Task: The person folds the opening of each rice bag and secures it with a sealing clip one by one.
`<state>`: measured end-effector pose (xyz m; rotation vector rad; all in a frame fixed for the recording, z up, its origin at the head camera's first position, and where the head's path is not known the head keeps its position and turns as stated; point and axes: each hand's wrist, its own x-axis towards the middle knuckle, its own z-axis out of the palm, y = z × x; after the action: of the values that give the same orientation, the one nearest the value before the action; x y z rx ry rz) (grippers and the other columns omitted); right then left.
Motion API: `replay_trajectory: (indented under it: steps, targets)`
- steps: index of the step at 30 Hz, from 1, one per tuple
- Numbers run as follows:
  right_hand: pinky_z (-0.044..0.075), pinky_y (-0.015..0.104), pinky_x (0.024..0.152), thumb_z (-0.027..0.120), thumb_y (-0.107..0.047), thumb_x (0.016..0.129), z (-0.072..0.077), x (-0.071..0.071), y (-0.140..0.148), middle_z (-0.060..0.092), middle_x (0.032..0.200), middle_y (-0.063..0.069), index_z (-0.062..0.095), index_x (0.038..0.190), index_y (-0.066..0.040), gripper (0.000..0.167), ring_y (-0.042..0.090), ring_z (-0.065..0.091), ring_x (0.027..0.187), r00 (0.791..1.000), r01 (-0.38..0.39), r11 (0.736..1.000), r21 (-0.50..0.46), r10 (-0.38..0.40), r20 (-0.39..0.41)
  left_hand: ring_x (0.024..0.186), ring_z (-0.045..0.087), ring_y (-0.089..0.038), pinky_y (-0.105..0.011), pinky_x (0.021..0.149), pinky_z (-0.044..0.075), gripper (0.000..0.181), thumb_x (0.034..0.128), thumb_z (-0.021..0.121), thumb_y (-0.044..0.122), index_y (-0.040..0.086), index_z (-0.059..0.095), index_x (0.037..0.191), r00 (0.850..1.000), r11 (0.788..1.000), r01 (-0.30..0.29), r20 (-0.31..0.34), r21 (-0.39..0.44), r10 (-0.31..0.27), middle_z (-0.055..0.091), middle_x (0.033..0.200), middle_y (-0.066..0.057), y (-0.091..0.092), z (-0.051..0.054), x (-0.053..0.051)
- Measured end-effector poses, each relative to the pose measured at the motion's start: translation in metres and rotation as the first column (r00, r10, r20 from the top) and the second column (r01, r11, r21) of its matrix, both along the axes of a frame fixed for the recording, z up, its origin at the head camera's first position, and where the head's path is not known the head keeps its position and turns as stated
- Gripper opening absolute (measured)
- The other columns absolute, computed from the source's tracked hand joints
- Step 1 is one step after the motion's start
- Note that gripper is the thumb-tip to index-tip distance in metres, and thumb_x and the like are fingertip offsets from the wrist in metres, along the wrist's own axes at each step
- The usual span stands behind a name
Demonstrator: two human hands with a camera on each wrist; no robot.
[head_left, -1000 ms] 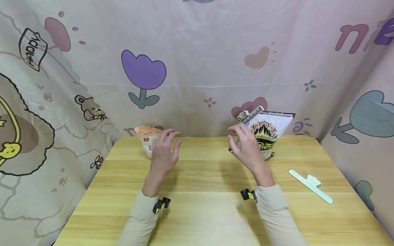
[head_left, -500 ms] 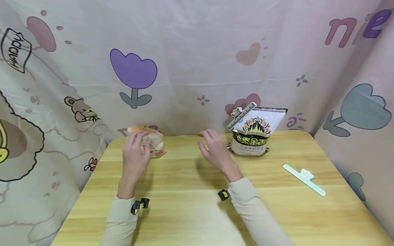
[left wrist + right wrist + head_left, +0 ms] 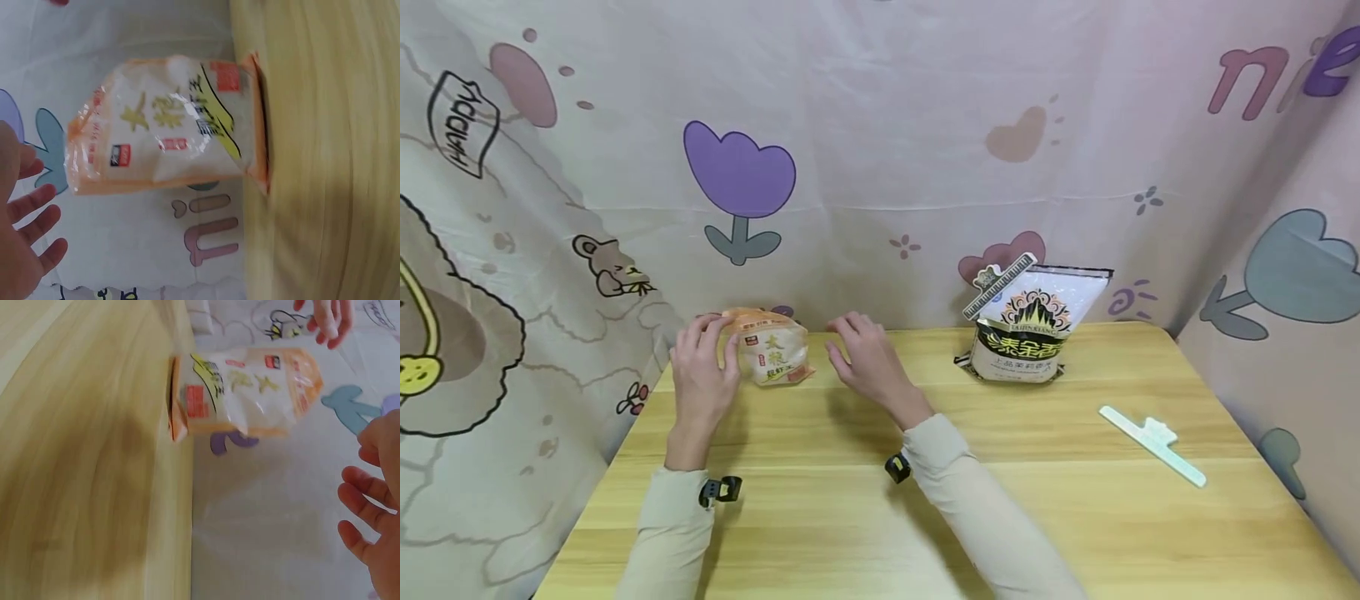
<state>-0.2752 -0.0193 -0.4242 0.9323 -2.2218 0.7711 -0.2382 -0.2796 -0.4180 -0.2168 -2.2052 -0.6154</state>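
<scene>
A small plastic food bag (image 3: 775, 354), white with orange edges and printed characters, stands upright near the table's back edge. My left hand (image 3: 702, 371) is just left of it with fingers loosely bent. In the left wrist view the fingers hang apart from the bag (image 3: 169, 122). To the right of the bag hovers my right hand (image 3: 874, 367), its fingers relaxed and apart from the bag (image 3: 244, 394) in the right wrist view. Both hands hold nothing.
A larger rice bag (image 3: 1026, 333) stands at the back right, with a ruler-patterned clip (image 3: 1000, 286) slanted across its top left corner. A pale green clip (image 3: 1153, 443) lies on the wooden table (image 3: 820, 517) at the right. A printed cloth (image 3: 865, 150) hangs behind.
Both hands have moved left. The left hand has passed from in front of the small bag to its left side; the right hand has left the rice bag's side and come near the small bag.
</scene>
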Motion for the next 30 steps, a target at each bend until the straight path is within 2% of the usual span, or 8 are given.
replay_trajectory:
  steps: [6, 9, 14, 17, 22, 27, 30]
  targets:
    - [0.050, 0.037, 0.080, 0.066, -0.019, 0.099, 0.009, -0.011, -0.023, 0.066, 0.116, 0.006, 0.067, 0.120, -0.009, 0.024, 0.023, 0.061, 0.104, 0.997, 0.066, 0.993, 0.097, -0.063, -0.038, 0.108, 0.052, -0.048, -0.059, 0.082, 0.035, 0.024, 0.1004, 0.062, 0.009, -0.001, 0.066, 0.121, 1.000, 0.999, -0.011, -0.029, -0.045, 0.010, 0.061, 0.124, -0.025, 0.000, 0.002, -0.020]
    - [0.049, 0.035, 0.084, 0.065, -0.022, 0.099, 0.016, -0.015, -0.036, 0.066, 0.117, 0.004, 0.067, 0.122, -0.012, 0.025, 0.021, 0.060, 0.107, 0.993, 0.115, 0.984, 0.139, -0.108, -0.052, 0.107, 0.052, -0.047, -0.060, 0.081, 0.036, 0.023, 0.1017, 0.061, 0.010, 0.000, 0.065, 0.121, 1.000, 0.997, -0.018, -0.005, -0.071, 0.018, 0.061, 0.124, -0.024, 0.000, 0.006, -0.029]
    - [0.044, 0.025, 0.081, 0.061, -0.026, 0.101, 0.021, -0.019, -0.065, 0.063, 0.116, 0.000, 0.066, 0.123, -0.015, 0.025, 0.014, 0.056, 0.101, 0.992, 0.124, 0.974, 0.191, -0.118, -0.045, 0.113, 0.051, -0.048, -0.064, 0.082, 0.037, 0.022, 0.1042, 0.056, 0.012, 0.001, 0.065, 0.121, 0.995, 0.992, -0.063, 0.065, -0.112, 0.071, 0.060, 0.127, -0.025, -0.012, 0.013, -0.028]
    - [0.043, 0.024, 0.078, 0.061, -0.026, 0.101, 0.019, -0.020, -0.080, 0.063, 0.115, -0.002, 0.067, 0.122, -0.016, 0.024, 0.013, 0.055, 0.098, 0.989, 0.145, 0.967, 0.209, -0.138, -0.049, 0.114, 0.051, -0.049, -0.066, 0.084, 0.037, 0.022, 0.1053, 0.055, 0.014, 0.001, 0.064, 0.121, 0.993, 0.990, -0.056, 0.100, -0.130, 0.069, 0.059, 0.127, -0.025, -0.020, 0.011, -0.026]
    - [0.047, 0.029, 0.079, 0.061, -0.025, 0.101, 0.022, -0.026, -0.096, 0.064, 0.117, -0.001, 0.067, 0.121, -0.017, 0.022, 0.015, 0.058, 0.099, 0.983, 0.182, 0.956, 0.231, -0.177, -0.042, 0.116, 0.048, -0.050, -0.066, 0.087, 0.036, 0.021, 0.1050, 0.055, 0.013, 0.000, 0.064, 0.119, 0.993, 0.990, -0.012, 0.116, -0.139, 0.028, 0.058, 0.126, -0.027, -0.024, 0.010, -0.030]
    - [0.048, 0.030, 0.076, 0.056, -0.026, 0.104, 0.029, -0.033, -0.111, 0.065, 0.119, -0.001, 0.066, 0.121, -0.019, 0.021, 0.015, 0.060, 0.100, 0.980, 0.201, 0.948, 0.249, -0.197, -0.040, 0.115, 0.049, -0.050, -0.066, 0.084, 0.038, 0.017, 0.1036, 0.058, 0.012, 0.000, 0.065, 0.113, 0.994, 0.982, -0.045, 0.088, -0.182, 0.062, 0.059, 0.123, -0.026, -0.029, 0.017, -0.035]
    - [0.048, 0.030, 0.077, 0.054, -0.028, 0.105, 0.028, -0.036, -0.118, 0.065, 0.120, -0.001, 0.066, 0.124, -0.019, 0.024, 0.015, 0.060, 0.100, 0.977, 0.209, 0.933, 0.291, -0.209, -0.030, 0.114, 0.050, -0.049, -0.066, 0.083, 0.039, 0.017, 0.1043, 0.057, 0.014, 0.001, 0.065, 0.113, 0.991, 0.978, -0.052, 0.110, -0.202, 0.076, 0.059, 0.123, -0.025, -0.028, 0.017, -0.037]
